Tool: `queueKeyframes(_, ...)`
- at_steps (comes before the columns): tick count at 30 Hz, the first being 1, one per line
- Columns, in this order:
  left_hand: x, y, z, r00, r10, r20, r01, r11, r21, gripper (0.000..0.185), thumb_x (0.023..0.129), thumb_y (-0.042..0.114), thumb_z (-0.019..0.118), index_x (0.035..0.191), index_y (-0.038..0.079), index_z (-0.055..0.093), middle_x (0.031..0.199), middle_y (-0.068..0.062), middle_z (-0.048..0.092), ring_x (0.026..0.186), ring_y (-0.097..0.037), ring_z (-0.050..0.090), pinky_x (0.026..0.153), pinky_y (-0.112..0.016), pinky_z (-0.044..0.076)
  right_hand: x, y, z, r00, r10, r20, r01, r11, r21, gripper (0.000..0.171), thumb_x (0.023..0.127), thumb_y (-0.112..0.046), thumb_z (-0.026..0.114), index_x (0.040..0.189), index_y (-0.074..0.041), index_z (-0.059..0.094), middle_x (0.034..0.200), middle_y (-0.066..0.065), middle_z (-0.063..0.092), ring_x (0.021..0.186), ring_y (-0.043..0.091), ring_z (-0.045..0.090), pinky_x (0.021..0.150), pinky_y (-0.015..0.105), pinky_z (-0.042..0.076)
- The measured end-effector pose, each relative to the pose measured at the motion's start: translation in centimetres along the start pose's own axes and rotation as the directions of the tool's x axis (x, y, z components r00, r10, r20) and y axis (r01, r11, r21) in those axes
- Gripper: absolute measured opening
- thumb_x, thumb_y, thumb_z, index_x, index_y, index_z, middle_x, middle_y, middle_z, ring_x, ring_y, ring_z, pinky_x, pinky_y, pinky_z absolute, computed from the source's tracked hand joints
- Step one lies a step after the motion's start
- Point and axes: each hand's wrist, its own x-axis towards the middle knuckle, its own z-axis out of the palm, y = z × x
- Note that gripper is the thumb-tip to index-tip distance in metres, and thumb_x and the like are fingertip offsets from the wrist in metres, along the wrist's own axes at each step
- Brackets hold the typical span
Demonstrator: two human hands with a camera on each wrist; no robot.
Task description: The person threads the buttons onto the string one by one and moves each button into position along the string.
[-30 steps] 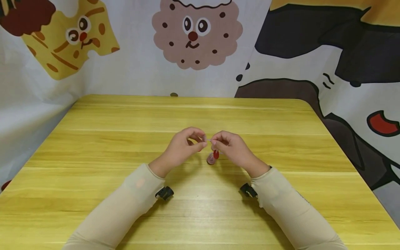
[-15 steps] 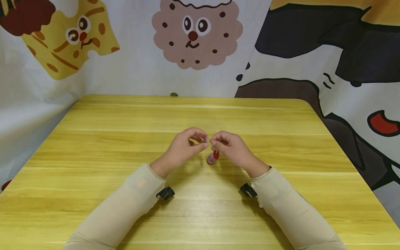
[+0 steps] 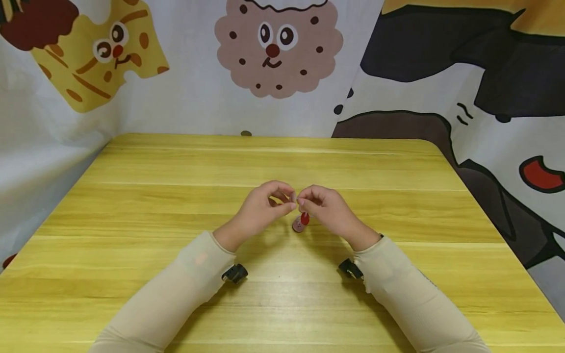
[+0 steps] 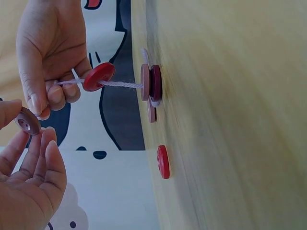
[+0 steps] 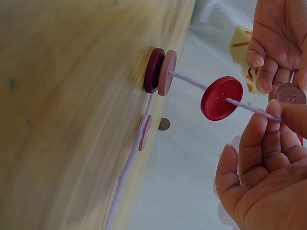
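My left hand [image 3: 262, 208] pinches a mauve-brown button [image 4: 28, 121] between thumb and fingers, its holes showing in both wrist views. Close to its right, my right hand [image 3: 328, 208] pinches a lilac cord [image 5: 249, 109] near its end. The cord tip at the mauve-brown button is hidden by fingers, so I cannot tell whether it enters a hole. A red button [image 5: 221, 98] hangs tilted on the cord below the right fingers. Lower on the cord, a pink button [image 5: 167, 73] and a dark red button [image 5: 154, 70] lie stacked at the table.
The cord's other length trails along the wooden table [image 3: 282, 294]. A smaller pink button [image 4: 152, 112] lies beyond the stack, and a loose red button [image 4: 163, 162] lies apart from it. A printed cloth [image 3: 185, 108] hangs behind the table.
My left hand has shifted slightly to the right with its button, narrowing the gap to my right fingers. The right hand stays nearly still, and the red button hangs at about the same spot.
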Motion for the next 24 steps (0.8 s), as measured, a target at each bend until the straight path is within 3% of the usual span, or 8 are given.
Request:
queueKeyframes(9,0.06,0.18,0.12,1.0,0.006,-0.008,-0.006,1.0,-0.002,0.02,0.09,0.01,0.068,0.109,0.005,0.063,0.101,-0.007,0.066,0.095,-0.021,0.061,0.08,-0.034,0.051,0.11,-0.08,0.11,1.0,0.02,-0.004,-0.02,0.998,-0.054,0.017,0.097,-0.012,0.058,0.104,0.0,0.068,0.097,0.018,0.068,0.084,0.019,0.061,0.074,0.033,0.05)
queueKeyframes(24,0.06,0.32,0.1,1.0,0.002,-0.009,-0.002,1.0,0.015,0.02,0.09,0.011,0.069,0.109,0.006,0.064,0.1,-0.006,0.066,0.095,-0.02,0.061,0.081,-0.035,0.051,0.07,-0.14,0.03,0.999,0.03,0.022,-0.029,0.998,-0.061,0.019,0.096,-0.012,0.06,0.109,-0.001,0.07,0.102,0.018,0.069,0.087,0.019,0.063,0.076,0.035,0.052)
